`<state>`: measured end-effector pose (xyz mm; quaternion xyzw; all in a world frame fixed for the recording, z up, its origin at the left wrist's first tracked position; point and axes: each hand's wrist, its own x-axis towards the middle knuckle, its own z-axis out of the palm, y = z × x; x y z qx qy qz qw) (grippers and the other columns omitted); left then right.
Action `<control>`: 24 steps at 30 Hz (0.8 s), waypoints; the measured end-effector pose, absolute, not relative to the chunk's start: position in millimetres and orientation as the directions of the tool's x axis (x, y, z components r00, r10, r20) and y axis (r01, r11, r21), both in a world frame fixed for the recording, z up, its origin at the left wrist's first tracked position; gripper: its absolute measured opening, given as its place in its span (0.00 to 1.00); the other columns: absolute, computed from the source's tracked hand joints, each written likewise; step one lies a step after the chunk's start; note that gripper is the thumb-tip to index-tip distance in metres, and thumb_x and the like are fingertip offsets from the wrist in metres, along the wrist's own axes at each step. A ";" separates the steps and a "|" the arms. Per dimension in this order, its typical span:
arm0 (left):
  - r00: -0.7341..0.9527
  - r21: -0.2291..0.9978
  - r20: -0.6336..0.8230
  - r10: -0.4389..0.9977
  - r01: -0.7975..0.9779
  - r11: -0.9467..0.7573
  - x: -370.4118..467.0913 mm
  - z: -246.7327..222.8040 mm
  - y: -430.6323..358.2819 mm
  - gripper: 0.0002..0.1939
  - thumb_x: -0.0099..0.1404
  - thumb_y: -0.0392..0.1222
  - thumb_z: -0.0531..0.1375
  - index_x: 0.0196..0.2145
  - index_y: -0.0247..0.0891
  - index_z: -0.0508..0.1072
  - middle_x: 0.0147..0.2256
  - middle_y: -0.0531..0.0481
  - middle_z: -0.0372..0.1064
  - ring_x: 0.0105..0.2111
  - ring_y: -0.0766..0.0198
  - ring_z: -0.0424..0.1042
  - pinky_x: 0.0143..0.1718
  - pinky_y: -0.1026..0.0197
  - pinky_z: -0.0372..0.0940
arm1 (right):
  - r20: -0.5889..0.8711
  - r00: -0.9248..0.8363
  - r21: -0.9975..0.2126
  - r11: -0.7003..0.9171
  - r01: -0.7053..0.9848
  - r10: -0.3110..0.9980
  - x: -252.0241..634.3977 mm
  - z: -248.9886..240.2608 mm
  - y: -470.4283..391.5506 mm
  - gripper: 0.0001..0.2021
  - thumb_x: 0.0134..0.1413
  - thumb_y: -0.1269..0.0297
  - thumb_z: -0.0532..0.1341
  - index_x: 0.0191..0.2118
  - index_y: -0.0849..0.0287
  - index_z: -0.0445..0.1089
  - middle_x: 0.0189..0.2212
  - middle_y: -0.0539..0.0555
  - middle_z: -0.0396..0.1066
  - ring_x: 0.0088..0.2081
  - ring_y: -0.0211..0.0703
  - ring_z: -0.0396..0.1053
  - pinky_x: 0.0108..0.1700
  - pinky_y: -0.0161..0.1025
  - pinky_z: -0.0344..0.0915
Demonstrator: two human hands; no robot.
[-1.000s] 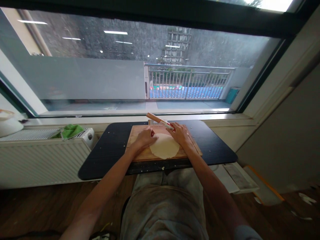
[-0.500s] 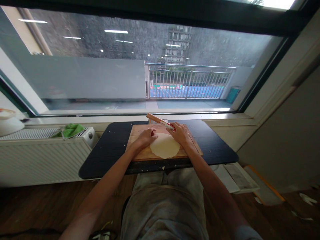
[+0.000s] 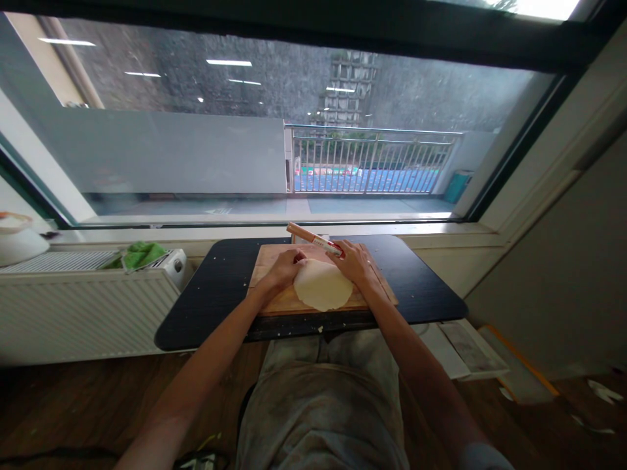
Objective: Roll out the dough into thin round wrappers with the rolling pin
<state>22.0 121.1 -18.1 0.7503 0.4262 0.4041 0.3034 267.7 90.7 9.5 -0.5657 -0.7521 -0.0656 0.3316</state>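
A flat, round sheet of pale dough lies on a wooden board, which rests on a black table. My left hand is closed at the dough's upper left edge, its fingertips pinched on that edge. Above the dough's upper right side, my right hand is wrapped round one end of a wooden rolling pin. The pin slants up and to the left, and its free end reaches past the board's far edge. Red and white print shows on the pin near my fingers.
The black table stands below a wide window with a white sill. At the left, a green cloth lies on a white radiator, near a white container. A white low surface shows at the lower right.
My left hand has shifted slightly, its fingers now closer over the dough's upper left edge. My right hand and the rolling pin look almost unchanged.
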 end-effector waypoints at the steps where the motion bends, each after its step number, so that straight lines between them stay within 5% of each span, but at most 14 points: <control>1: 0.298 0.818 0.353 0.887 0.362 -0.447 22.3 -18.0 120.5 0.05 0.64 0.41 0.62 0.33 0.38 0.75 0.34 0.48 0.78 0.35 0.60 0.73 0.39 0.59 0.69 | 0.572 -0.139 -0.283 0.353 0.892 0.809 267.4 9.8 90.3 0.14 0.70 0.55 0.66 0.56 0.53 0.79 0.48 0.56 0.82 0.46 0.51 0.78 0.51 0.42 0.68; 5: 0.251 0.847 0.394 0.884 0.273 -0.456 23.6 -18.4 119.3 0.06 0.63 0.40 0.62 0.38 0.39 0.76 0.35 0.48 0.78 0.35 0.60 0.74 0.39 0.60 0.70 | 0.567 -0.134 -0.316 0.365 0.876 0.813 266.7 9.7 90.6 0.15 0.70 0.55 0.65 0.56 0.53 0.79 0.48 0.56 0.82 0.46 0.50 0.78 0.50 0.41 0.69; 12: 0.232 0.826 0.363 0.902 0.368 -0.427 26.2 -16.0 117.6 0.05 0.61 0.38 0.61 0.32 0.39 0.79 0.33 0.47 0.80 0.35 0.58 0.77 0.36 0.60 0.69 | 0.569 -0.134 -0.296 0.354 0.887 0.811 266.7 9.7 90.0 0.14 0.70 0.53 0.64 0.54 0.52 0.79 0.46 0.56 0.82 0.45 0.50 0.78 0.49 0.41 0.68; 24: 0.265 0.590 0.372 0.890 0.672 -0.447 28.4 -7.0 114.5 0.05 0.62 0.37 0.65 0.31 0.37 0.83 0.34 0.41 0.82 0.33 0.55 0.77 0.41 0.55 0.70 | 0.544 -0.144 -0.304 0.354 0.885 0.827 267.5 8.8 91.8 0.14 0.70 0.54 0.65 0.55 0.53 0.79 0.48 0.56 0.82 0.46 0.50 0.78 0.50 0.42 0.68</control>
